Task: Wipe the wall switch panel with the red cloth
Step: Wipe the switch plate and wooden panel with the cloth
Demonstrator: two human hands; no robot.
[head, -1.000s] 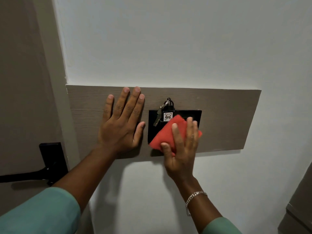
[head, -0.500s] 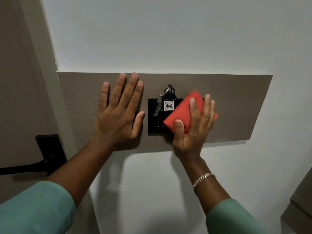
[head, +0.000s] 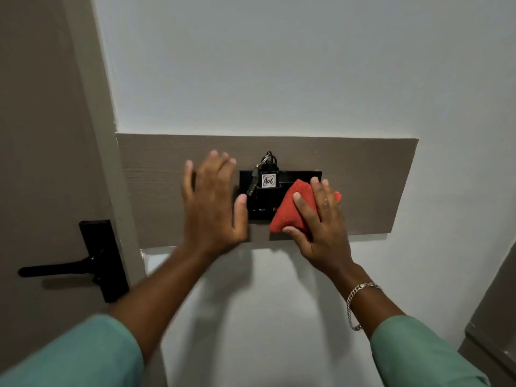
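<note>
Red cloth (head: pixel 290 210) under the flat right hand (head: pixel 321 224) covers the black switch panel's (head: pixel 251 202) right half; left hand (head: pixel 212 205) spread alongside.

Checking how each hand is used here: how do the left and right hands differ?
The right hand presses the red cloth onto the black switch panel; the left hand is bare, beside the panel. The right wrist wears a bracelet; the left has none. Both have green sleeves.
</note>
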